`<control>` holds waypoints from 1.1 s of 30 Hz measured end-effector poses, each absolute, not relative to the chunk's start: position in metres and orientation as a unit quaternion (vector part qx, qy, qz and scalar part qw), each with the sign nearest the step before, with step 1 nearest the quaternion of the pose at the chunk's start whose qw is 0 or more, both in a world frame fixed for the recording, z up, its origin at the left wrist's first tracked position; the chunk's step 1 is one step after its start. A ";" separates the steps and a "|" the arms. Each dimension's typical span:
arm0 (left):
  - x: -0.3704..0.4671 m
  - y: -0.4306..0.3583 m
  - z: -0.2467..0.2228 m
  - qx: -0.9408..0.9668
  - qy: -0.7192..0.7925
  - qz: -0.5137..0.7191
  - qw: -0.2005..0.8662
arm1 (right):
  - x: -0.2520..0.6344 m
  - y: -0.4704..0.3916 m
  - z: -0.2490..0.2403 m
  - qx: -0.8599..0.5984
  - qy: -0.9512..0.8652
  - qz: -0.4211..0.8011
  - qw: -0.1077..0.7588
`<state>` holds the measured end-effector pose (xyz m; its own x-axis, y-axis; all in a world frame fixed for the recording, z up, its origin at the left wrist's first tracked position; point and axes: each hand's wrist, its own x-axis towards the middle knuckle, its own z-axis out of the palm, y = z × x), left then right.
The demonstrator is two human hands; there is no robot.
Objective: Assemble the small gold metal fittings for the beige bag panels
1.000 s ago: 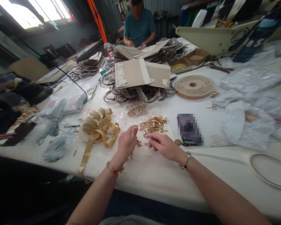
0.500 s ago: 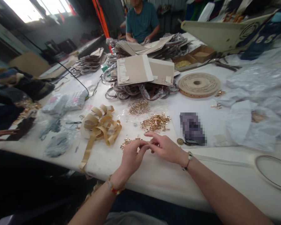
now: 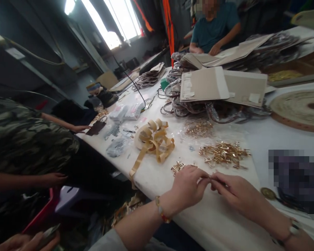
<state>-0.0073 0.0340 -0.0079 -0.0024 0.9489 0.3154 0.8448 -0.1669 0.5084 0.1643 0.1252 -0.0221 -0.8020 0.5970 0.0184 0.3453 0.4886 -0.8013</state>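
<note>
My left hand (image 3: 188,185) and my right hand (image 3: 237,192) meet at the fingertips above the near part of the white table (image 3: 199,218). Both are closed in a pinch; whatever sits between the fingers is too small and hidden to make out. Just beyond my left hand lies a small group of gold metal fittings (image 3: 177,168), partly covered by the hand. A larger heap of gold fittings (image 3: 226,154) is beyond my right hand. Farther back, a clear plastic bag (image 3: 199,128) holds more small gold pieces.
Left of my hands lies a loosely unwound tan tape roll (image 3: 159,141). Cardboard panels (image 3: 204,83) top a stack of wrapped loops. A wide strip roll (image 3: 298,108) and a blurred dark item (image 3: 295,177) are right. A person (image 3: 216,26) sits opposite; another person (image 3: 28,136) stands left.
The view has swung left, bringing the camouflage-clad person and the window further in. My hands stay together; my right fingers, spread before, have drawn into a pinch against the left.
</note>
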 end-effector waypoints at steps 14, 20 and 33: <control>0.001 0.013 -0.015 0.804 0.502 0.316 -0.030 | 0.163 0.124 -0.003 -0.317 -0.694 0.622 0.177; -0.027 0.025 -0.024 0.672 0.658 0.339 0.035 | 0.166 0.125 -0.009 -0.355 -0.677 0.601 0.234; -0.046 0.049 -0.026 0.631 0.703 0.272 0.181 | 0.167 0.125 -0.017 -0.366 -0.726 0.534 0.233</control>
